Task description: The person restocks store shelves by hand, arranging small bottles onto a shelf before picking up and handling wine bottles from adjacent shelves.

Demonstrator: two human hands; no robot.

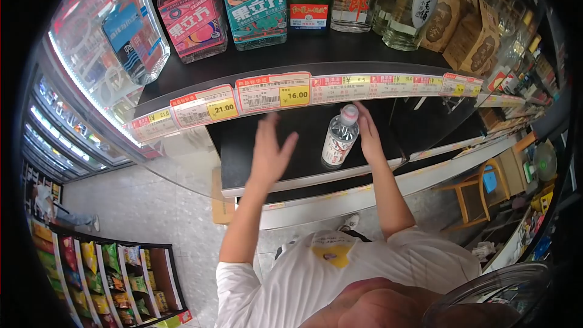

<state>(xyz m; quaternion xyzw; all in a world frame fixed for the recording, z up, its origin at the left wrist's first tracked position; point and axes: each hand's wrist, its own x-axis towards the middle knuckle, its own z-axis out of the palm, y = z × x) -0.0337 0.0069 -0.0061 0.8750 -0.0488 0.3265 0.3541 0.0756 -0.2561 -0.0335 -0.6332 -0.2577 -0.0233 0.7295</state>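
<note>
A clear bottle (pixel 340 136) with a pale pink-and-white cap and a white label with red print stands on the black lower shelf (pixel 243 161). Close along its right side is my right hand (pixel 369 135), fingers stretched out; whether they touch the bottle I cannot tell. My left hand (pixel 272 150) hovers over the shelf to the left, apart from the bottle, with thumb and fingers spread and nothing in them. Its fingertips are slightly blurred near the price-tag strip (pixel 273 92).
Above, the upper shelf holds a pink-labelled bottle (pixel 192 15), a teal-labelled bottle (pixel 255 6), a green bottle (pixel 310 1) and several others. A snack rack (pixel 167 279) stands at lower left, a wooden chair (pixel 473 188) at right. Another person's leg (pixel 79 220) shows at far left.
</note>
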